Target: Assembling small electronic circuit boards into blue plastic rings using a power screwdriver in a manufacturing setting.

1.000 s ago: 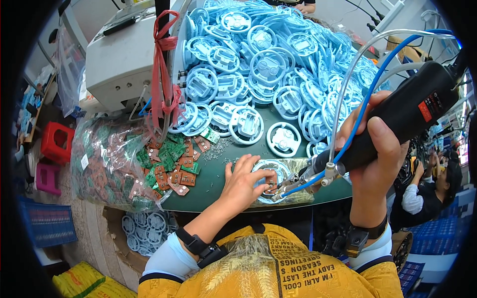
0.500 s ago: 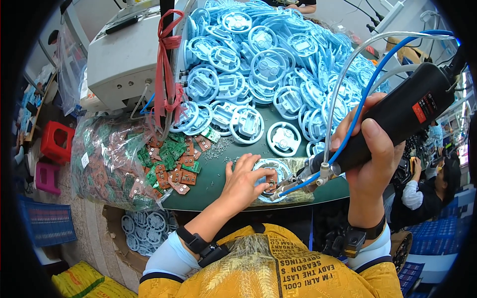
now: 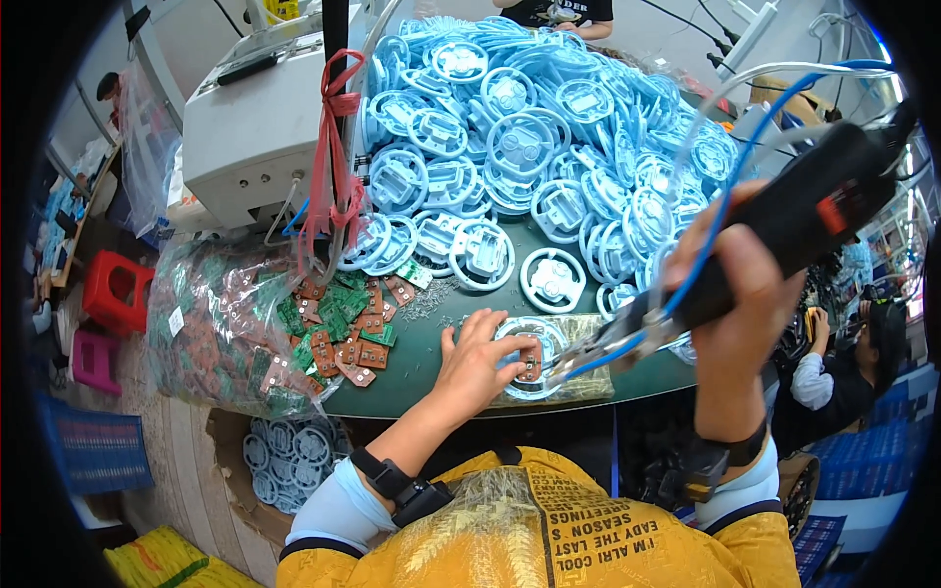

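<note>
A pale blue toy steering wheel (image 3: 538, 390) lies on a taped pad (image 3: 591, 385) at the bench's near edge. A small brown circuit board (image 3: 530, 362) sits inside it. My left hand (image 3: 477, 365) rests over the wheel's left side, its index finger and thumb on the board and its other fingers spread. My right hand (image 3: 745, 294) is wrapped round a black power screwdriver (image 3: 818, 211), blurred by motion. The tool slants down to the left, with its metal tip beside the board; whether they touch I cannot tell. A blue hose (image 3: 727, 191) and a clear tube run along it.
Blue wheels (image 3: 524, 147) are heaped across the back. At left lie loose circuit boards (image 3: 343, 323), small screws (image 3: 428, 297) and a plastic bag of boards (image 3: 221, 328). A grey machine (image 3: 255, 132) stands behind them. A box of wheels (image 3: 289, 456) is below; a person (image 3: 853, 367) sits at right.
The screwdriver and my right hand have shifted a little to the right and are now blurred. My left hand stays at the board. The whole view has shifted slightly.
</note>
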Tool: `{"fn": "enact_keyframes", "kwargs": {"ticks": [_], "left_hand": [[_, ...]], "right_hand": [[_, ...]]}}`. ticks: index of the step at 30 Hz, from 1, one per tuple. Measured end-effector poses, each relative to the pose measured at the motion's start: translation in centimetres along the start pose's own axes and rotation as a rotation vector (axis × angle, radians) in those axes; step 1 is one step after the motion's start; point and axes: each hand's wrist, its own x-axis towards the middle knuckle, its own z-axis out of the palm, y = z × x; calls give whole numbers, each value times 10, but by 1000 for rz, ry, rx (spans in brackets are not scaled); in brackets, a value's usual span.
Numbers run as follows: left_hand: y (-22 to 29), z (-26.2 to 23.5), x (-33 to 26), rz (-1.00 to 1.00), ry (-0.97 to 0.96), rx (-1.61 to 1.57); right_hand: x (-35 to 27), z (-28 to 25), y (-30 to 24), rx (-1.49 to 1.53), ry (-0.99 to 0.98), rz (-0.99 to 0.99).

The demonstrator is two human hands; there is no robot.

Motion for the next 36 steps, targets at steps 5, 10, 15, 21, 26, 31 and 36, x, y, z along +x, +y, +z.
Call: {"fn": "enact_keyframes", "kwargs": {"ticks": [5,10,15,21,26,31,36], "left_hand": [[-4,2,-2,12,18,7],[3,3,3,93,123,51],[16,14,22,265,114,103],[19,21,27,242,100,102],[16,24,24,256,122,121],[15,15,12,239,128,61],[2,11,-3,254,118,23]], "right_hand": [[27,-17,-14,-35,47,-87],[25,-20,3,-110,69,-43],[27,-18,14,-94,43,-23],[25,-20,12,-21,49,16],[25,-29,17,-54,32,-36],[23,-50,41,-413,133,-126],[-43,-83,66,-1239,-58,-599]]}}
